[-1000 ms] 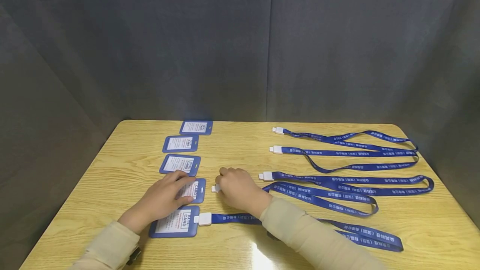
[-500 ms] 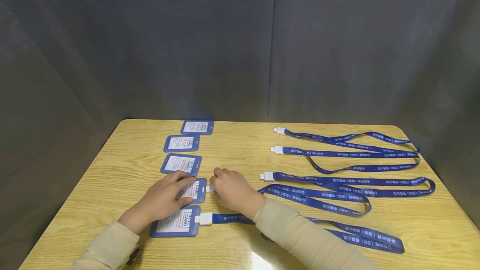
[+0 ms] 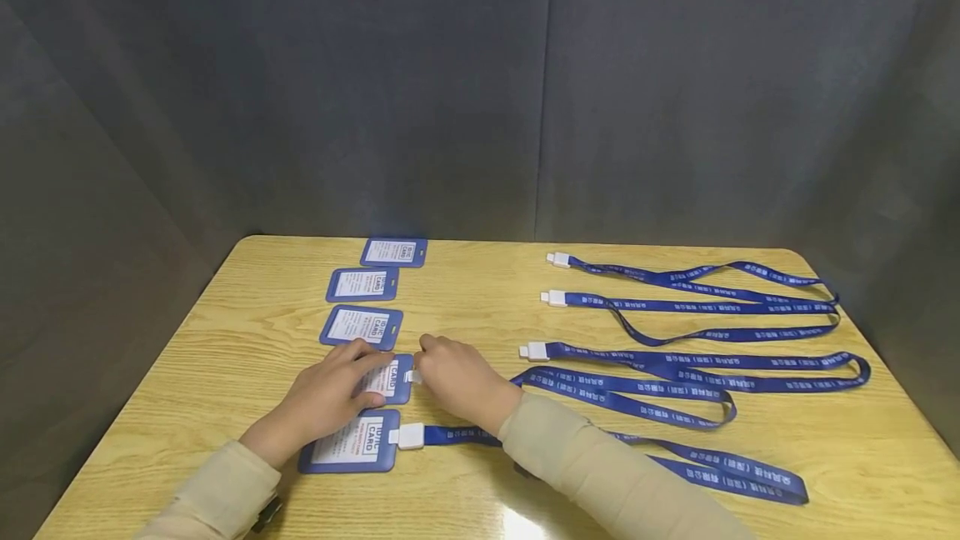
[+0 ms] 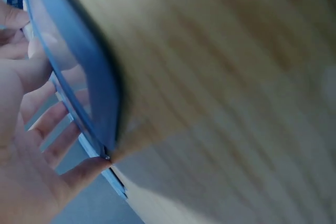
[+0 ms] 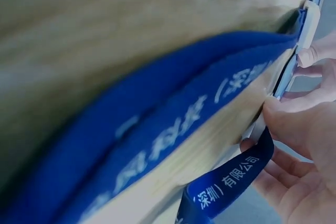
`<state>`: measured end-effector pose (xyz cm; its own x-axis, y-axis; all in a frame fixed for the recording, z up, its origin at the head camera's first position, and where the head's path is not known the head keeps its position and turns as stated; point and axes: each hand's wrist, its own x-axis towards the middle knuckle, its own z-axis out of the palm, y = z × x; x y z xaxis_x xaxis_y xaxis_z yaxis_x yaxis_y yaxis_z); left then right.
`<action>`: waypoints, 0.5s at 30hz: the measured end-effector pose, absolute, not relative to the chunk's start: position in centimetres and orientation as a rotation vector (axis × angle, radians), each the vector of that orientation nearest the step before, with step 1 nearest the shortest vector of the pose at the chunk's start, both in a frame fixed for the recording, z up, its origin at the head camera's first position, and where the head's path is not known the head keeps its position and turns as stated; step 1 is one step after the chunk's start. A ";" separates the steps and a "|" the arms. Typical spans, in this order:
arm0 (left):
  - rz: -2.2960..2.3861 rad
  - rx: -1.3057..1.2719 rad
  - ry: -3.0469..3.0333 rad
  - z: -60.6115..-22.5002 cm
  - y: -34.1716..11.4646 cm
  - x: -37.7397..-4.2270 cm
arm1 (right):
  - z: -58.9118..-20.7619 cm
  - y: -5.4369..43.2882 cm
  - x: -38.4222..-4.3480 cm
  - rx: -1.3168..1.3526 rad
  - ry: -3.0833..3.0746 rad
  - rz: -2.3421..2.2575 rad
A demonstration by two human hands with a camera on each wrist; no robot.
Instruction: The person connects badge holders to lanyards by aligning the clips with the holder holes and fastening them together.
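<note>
My left hand (image 3: 322, 394) holds a blue card holder (image 3: 400, 390) flat on the table, thumb at its near edge and fingers toward its far edge. Part of the printed card lies hidden under the hand. From the right, my right hand (image 3: 459, 377) pinches the white clip (image 3: 413, 377) of a blue lanyard (image 3: 637, 398). The clip's tip overlaps the slot end of the holder. In the right wrist view, thumb and fingers grip the clip (image 5: 258, 128), with the printed strap (image 5: 228, 182) hanging from it.
Nearest me lies another card holder (image 3: 386, 461) with a lanyard clip (image 3: 410, 437) at its slot. Three more holders, the closest one (image 3: 362, 327) included, line the left side. Three lanyards, one with its clip (image 3: 537, 351) facing left, lie at the right.
My right hand has moved left, bringing the lanyard's clip from a gap beside the holder up to its slot. The strap trails left with it. My left hand stays on the holder.
</note>
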<state>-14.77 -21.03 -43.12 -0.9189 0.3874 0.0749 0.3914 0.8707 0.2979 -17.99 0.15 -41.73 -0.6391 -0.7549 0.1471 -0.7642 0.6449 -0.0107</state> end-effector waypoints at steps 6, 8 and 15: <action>-0.478 -0.626 -3.000 -43.5 -20.9 -14.9 | -41.9 -0.4 -17.9 1.243 -2.701 -0.021; -0.471 -0.619 -2.996 -43.5 -20.9 -14.9 | -42.1 -0.6 -17.8 1.223 -2.695 -0.049; -0.483 -0.631 -2.984 -43.3 -20.7 -14.8 | -42.3 -1.2 -17.2 1.154 -2.719 -0.057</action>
<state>-14.80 -20.68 -43.32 -0.9152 0.3861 0.1158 0.4029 0.8676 0.2914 -17.16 -1.24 -42.31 -0.6800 -0.7162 0.1568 -0.7091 0.6968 0.1078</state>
